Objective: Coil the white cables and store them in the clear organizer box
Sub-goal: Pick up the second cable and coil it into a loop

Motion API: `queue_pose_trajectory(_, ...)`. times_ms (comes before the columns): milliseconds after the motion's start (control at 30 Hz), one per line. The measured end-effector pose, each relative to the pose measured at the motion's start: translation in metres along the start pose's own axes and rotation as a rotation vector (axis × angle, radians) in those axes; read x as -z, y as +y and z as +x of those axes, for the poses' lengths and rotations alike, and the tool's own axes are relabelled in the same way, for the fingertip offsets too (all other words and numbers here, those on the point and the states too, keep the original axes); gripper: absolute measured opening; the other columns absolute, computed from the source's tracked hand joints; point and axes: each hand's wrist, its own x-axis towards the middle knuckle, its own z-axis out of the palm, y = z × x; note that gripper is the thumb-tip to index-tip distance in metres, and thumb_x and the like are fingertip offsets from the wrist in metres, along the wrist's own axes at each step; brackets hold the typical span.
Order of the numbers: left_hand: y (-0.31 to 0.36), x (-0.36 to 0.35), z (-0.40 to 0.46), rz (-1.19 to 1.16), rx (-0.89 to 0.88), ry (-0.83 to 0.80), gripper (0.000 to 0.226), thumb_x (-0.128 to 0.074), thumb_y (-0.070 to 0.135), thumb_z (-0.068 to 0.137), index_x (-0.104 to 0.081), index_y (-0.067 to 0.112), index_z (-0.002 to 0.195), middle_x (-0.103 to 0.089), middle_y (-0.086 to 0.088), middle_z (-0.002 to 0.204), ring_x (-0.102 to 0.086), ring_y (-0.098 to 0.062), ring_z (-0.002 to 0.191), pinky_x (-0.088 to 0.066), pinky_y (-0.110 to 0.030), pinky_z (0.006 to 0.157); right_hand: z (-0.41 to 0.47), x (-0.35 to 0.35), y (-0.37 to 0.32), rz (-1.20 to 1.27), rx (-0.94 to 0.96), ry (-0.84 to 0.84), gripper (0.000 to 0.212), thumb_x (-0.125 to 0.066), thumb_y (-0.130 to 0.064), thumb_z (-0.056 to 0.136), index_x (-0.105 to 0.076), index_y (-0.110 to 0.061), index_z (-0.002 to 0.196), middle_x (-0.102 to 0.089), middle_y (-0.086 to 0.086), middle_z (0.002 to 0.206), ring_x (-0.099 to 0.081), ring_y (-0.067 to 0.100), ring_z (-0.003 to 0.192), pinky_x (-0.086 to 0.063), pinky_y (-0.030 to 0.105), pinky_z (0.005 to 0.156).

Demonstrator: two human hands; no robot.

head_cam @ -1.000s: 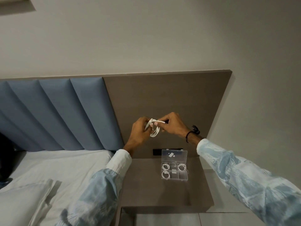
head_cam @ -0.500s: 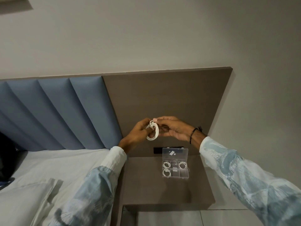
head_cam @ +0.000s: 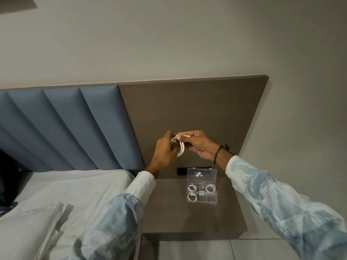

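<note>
I saw my left hand [head_cam: 165, 149] and right hand [head_cam: 201, 147] both pinching the coiled white cable [head_cam: 180, 149] above the clear plastic organizer box [head_cam: 202, 192].

Held cable: white cable [head_cam: 180, 149], wound into a small loop of several turns, hanging upright in the air above the nightstand, one short end sticking out sideways at the top.
Organizer box: clear organizer box [head_cam: 202, 201], lid raised upright at the back, interior split into compartments.
Stored cables: three small white coils [head_cam: 191, 188], in the back-left, front-left and back-right compartments.
</note>
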Motion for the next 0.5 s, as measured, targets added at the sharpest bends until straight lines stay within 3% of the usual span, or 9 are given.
queue_pose_trajectory(133,-0.004,0.002,0.0,-0.2,0.165,-0.059,0.037,-0.06,0.022,0.095,-0.041,0.018,0.127,-0.069,-0.004,0.105,-0.07,-0.019,0.092,-0.059,-0.031,0.078,0.001,0.006,0.0,0.018,0.007,0.008,0.028,-0.076,-0.002,0.087,-0.072,0.003,0.114,-0.077,0.016,0.109,-0.075,0.018,0.093,-0.063,0.027,0.082)
queue_pose_trajectory(233,-0.012,0.004,0.003,-0.159,0.163,0.004,0.023,-0.068,0.023,0.089,-0.06,0.023,0.111,-0.072,0.008,0.094,-0.072,-0.011,0.087,-0.06,-0.027,0.072,0.0,0.01,0.005,0.028,0.006,0.005,0.023,-0.077,-0.003,0.086,-0.075,0.0,0.109,-0.079,0.014,0.104,-0.077,0.02,0.093,-0.063,0.029,0.078)
queue_pose_trajectory(300,-0.014,0.003,0.004,-0.193,0.183,0.005,0.016,-0.071,0.016,0.087,-0.069,0.024,0.1,-0.073,0.01,0.088,-0.073,-0.01,0.083,-0.058,-0.022,0.069,0.0,0.011,0.007,0.026,0.01,0.002,0.025,-0.077,-0.004,0.086,-0.075,0.0,0.11,-0.078,0.016,0.108,-0.076,0.021,0.094,-0.063,0.033,0.084)
queue_pose_trajectory(367,-0.015,-0.001,0.006,-0.415,0.302,-0.01,0.018,-0.071,0.006,0.085,-0.074,0.015,0.1,-0.078,-0.001,0.092,-0.073,-0.017,0.086,-0.058,-0.027,0.076,-0.001,0.013,0.007,0.031,0.01,-0.001,0.028,-0.077,-0.004,0.086,-0.073,0.003,0.113,-0.077,0.017,0.108,-0.075,0.022,0.094,-0.063,0.033,0.085)
queue_pose_trajectory(433,-0.015,-0.001,0.006,-0.703,0.434,-0.03,0.02,-0.064,0.006,0.089,-0.076,0.003,0.104,-0.077,-0.019,0.104,-0.072,-0.025,0.095,-0.058,-0.041,0.089,-0.002,0.016,0.005,0.037,0.009,-0.005,0.026,-0.075,-0.003,0.087,-0.073,0.003,0.112,-0.078,0.013,0.102,-0.075,0.019,0.089,-0.064,0.028,0.076)
queue_pose_trajectory(500,-0.016,0.0,0.004,-0.819,0.474,-0.031,0.027,-0.054,0.005,0.095,-0.073,-0.005,0.11,-0.073,-0.026,0.114,-0.07,-0.029,0.1,-0.053,-0.046,0.099,-0.003,0.02,0.004,0.053,0.003,-0.004,0.021,-0.074,-0.003,0.088,-0.074,0.001,0.109,-0.079,0.01,0.098,-0.075,0.016,0.085,-0.062,0.024,0.069)
